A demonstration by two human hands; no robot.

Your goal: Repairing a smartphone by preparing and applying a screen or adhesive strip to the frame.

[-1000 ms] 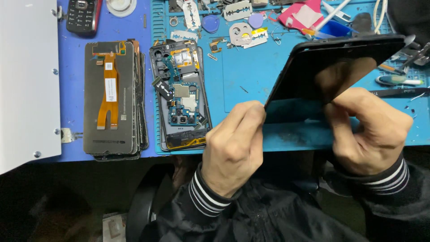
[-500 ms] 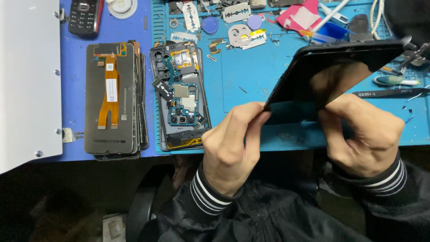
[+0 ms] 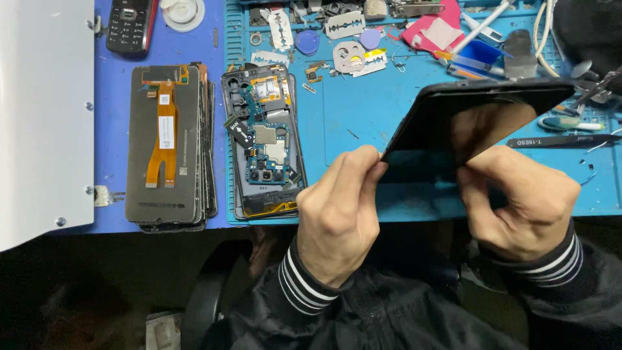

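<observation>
Black phone panel (image 3: 476, 120) is raised above the blue table (image 3: 363, 123), left hand (image 3: 340, 210) pinching its lower-left corner, right hand (image 3: 521, 204) gripping its lower edge. Risk: too much flex could crack it. White label sits on orange ribbon of screen stack (image 3: 168, 146), left.

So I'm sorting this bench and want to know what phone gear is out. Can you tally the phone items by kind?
Glossy black phone panel, held up by left hand and right hand: 1
Opened phone with bare circuit board: 1
Stack of screen panels: 1
Keypad phone: 1
Total: 4
</observation>
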